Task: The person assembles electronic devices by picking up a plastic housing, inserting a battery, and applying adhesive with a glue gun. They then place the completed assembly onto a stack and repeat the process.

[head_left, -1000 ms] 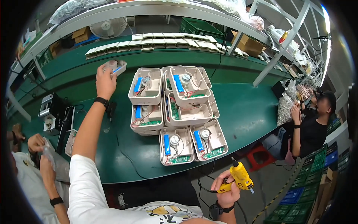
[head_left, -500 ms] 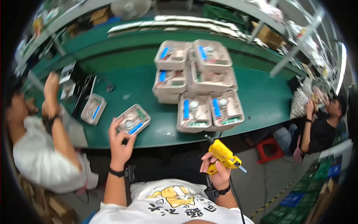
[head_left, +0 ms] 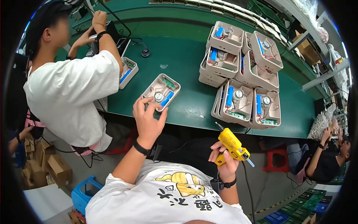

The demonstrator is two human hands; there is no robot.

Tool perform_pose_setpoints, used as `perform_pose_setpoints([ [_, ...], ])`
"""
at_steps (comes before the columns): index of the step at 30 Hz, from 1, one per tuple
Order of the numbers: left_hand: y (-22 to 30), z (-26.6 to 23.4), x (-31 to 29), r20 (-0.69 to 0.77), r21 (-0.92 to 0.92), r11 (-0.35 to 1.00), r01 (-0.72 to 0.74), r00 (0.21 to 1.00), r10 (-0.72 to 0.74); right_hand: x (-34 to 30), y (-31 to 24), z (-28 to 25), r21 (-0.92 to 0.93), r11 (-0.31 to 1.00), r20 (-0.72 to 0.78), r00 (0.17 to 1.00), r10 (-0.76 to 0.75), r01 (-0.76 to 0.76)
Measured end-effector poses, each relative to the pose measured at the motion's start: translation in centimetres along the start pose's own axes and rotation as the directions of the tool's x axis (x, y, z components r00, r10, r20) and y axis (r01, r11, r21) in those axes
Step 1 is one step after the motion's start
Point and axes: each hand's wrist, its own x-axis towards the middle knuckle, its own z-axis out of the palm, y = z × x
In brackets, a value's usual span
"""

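A beige plastic case [head_left: 173, 83] lies tilted on the green table in front of me. Inside it are a blue cylindrical battery [head_left: 167, 98], a round silver part [head_left: 159, 97] and a green circuit board [head_left: 169, 84]. My left hand [head_left: 148, 118] grips this case at its near-left edge, with fingers over the rim and the thumb by the near corner. Off the table's front edge, my right hand [head_left: 226, 159] is wrapped round the handle of a yellow hot glue gun [head_left: 231, 143]. Its nozzle points up and left, and a translucent glue stick [head_left: 251, 162] sticks out behind.
Similar cases [head_left: 238, 100] stand stacked on the table's right half. Another case [head_left: 128, 72] lies at the left beside a co-worker [head_left: 74, 78] with raised arms. A small black round object [head_left: 145, 52] is farther back. A second person [head_left: 330, 156] sits at far right.
The view has swung left, so table, cases and both hands appear farther right. The left hand stays on the case and the right hand keeps the glue gun.
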Motion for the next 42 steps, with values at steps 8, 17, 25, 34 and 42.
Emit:
perform_pose_setpoints([
  [8,2.5,-1.1,1.3,0.012,-0.047,0.998,0.048,0.999,-0.047,0.4,1.1,0.0,0.005,0.999,-0.015,0.998,0.053,-0.053],
  [17,-2.3,1.5,7.5,0.339,-0.456,0.883,0.109,0.939,0.059,0.4,0.9,1.1,-0.053,0.994,-0.02,0.996,0.09,-0.091],
  [25,0.6,-0.6,10.6,0.592,0.077,0.995,-0.067,0.806,0.009,1.0,1.7,1.2,-0.026,0.996,0.003,0.996,0.088,-0.088],
  [34,-1.0,-1.8,10.7,0.498,-0.326,0.945,-0.009,0.848,0.18,3.6,0.5,3.9,-0.209,0.975,0.037,0.995,0.09,-0.08],
  [42,-2.0,4.4,4.4,0.252,-0.766,0.521,0.377,0.921,-0.297,11.3,-1.3,7.9,-0.446,0.835,0.06,0.92,0.387,-0.322],
])
